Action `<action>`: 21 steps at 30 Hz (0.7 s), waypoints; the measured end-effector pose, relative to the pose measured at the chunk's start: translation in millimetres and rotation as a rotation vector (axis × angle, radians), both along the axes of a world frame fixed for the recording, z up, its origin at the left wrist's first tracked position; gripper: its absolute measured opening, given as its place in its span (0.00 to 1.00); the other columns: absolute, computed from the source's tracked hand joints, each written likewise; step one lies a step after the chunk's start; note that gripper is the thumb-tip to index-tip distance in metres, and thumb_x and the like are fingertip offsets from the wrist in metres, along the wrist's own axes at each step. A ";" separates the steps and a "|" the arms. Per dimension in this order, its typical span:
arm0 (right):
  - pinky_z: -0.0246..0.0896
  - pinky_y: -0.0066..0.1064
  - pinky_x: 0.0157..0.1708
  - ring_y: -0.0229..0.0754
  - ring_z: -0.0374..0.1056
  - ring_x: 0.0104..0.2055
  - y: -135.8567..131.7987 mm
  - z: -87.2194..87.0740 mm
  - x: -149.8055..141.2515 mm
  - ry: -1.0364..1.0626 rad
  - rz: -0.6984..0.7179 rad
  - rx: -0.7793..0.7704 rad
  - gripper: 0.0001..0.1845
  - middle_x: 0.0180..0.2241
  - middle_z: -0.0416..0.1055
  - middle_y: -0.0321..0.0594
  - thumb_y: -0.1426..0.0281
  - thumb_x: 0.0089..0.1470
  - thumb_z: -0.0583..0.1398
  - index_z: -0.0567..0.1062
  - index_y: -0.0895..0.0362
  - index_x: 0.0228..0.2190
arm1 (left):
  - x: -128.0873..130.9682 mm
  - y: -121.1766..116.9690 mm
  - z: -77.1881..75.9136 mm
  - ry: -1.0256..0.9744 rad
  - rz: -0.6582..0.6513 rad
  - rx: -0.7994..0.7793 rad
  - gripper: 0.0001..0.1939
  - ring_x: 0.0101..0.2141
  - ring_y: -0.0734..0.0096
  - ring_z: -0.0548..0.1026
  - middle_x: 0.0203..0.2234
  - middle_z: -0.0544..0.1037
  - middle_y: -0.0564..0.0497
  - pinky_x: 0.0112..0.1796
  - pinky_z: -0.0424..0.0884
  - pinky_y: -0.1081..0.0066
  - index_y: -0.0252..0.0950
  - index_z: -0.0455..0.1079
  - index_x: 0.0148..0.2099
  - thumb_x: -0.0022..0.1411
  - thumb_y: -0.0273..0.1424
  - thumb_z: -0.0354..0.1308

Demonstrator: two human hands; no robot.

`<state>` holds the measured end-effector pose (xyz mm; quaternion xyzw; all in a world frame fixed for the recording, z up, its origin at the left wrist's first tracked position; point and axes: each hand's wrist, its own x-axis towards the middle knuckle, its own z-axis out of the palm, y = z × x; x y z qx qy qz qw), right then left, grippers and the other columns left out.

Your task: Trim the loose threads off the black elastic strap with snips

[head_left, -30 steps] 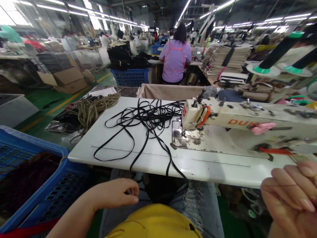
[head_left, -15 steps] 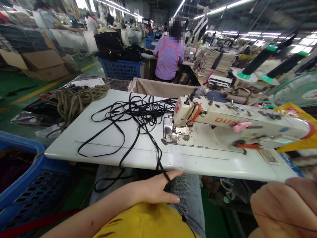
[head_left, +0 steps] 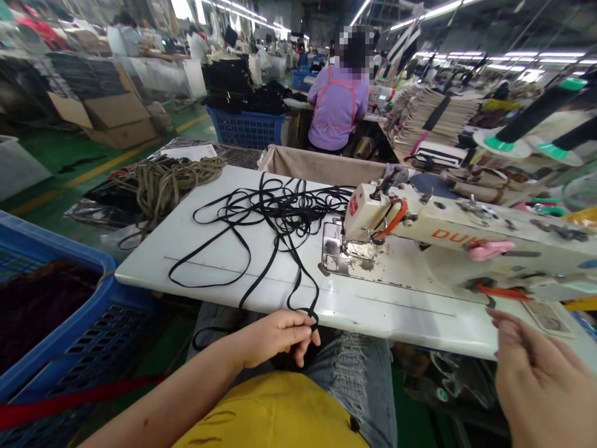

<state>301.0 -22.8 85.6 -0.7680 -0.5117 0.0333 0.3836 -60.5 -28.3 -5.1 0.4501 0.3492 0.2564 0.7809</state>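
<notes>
A tangle of black strap (head_left: 280,214) lies on the white sewing table (head_left: 224,261), with loops trailing over the front edge. My left hand (head_left: 275,336) is below that edge, above my lap, its fingers pinched shut on a hanging loop of the strap. My right hand (head_left: 536,379) is at the lower right, in front of the table edge; its fingers are partly curled and apart, and I see nothing in them. A cream sewing machine (head_left: 443,236) with red lettering stands on the right half of the table.
A blue plastic crate (head_left: 56,348) with dark material stands at my left. A pile of olive cord (head_left: 163,180) lies past the table's left end. A person in a purple top (head_left: 336,106) sits ahead with their back to me. Thread cones (head_left: 527,118) stand at right.
My left hand rose from my lap to the table edge and closed on the black strap loop. My right hand opened out from a loose fist. The view swung slightly.
</notes>
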 end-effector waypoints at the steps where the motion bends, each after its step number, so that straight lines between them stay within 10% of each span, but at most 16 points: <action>1: 0.58 0.50 0.46 0.59 0.69 0.49 0.6 -4.9 -11.6 -0.041 0.052 -0.030 0.18 0.48 0.74 0.46 0.54 0.57 0.59 0.81 0.44 0.45 | -0.6 -1.3 2.2 0.023 -0.001 0.004 0.21 0.27 0.72 0.74 0.28 0.71 0.52 0.34 0.68 0.70 0.32 0.73 0.43 0.68 0.47 0.55; 7: 0.61 0.46 0.57 0.54 0.68 0.56 -2.3 -29.1 -115.0 0.432 0.781 -0.228 0.17 0.53 0.74 0.46 0.57 0.58 0.64 0.81 0.49 0.47 | 4.2 -4.7 22.7 0.177 -0.025 0.085 0.20 0.26 0.70 0.74 0.26 0.74 0.51 0.33 0.71 0.69 0.33 0.71 0.39 0.67 0.47 0.54; 11: 0.68 0.37 0.42 0.49 0.74 0.43 -8.3 -42.3 -151.9 0.664 1.009 -0.532 0.25 0.41 0.79 0.44 0.57 0.55 0.68 0.77 0.52 0.52 | -4.2 -5.7 36.3 0.344 0.001 0.238 0.16 0.27 0.71 0.72 0.24 0.74 0.52 0.33 0.68 0.71 0.35 0.69 0.31 0.67 0.40 0.53; 16: 0.39 0.26 0.20 0.31 0.47 0.15 -6.3 -47.0 -151.4 1.037 1.093 -0.746 0.22 0.12 0.55 0.27 0.52 0.60 0.63 0.79 0.59 0.28 | -20.6 -6.3 35.2 0.459 0.085 0.339 0.13 0.28 0.71 0.69 0.24 0.73 0.54 0.31 0.63 0.73 0.35 0.73 0.37 0.67 0.36 0.51; 21: 0.45 0.27 0.21 0.36 0.56 0.25 -1.5 -43.8 -159.7 1.131 1.053 -0.515 0.18 0.32 0.68 0.42 0.55 0.56 0.66 0.83 0.57 0.28 | -13.4 -8.6 22.9 0.517 0.110 0.405 0.12 0.34 0.67 0.71 0.30 0.75 0.51 0.35 0.64 0.71 0.35 0.75 0.36 0.65 0.37 0.54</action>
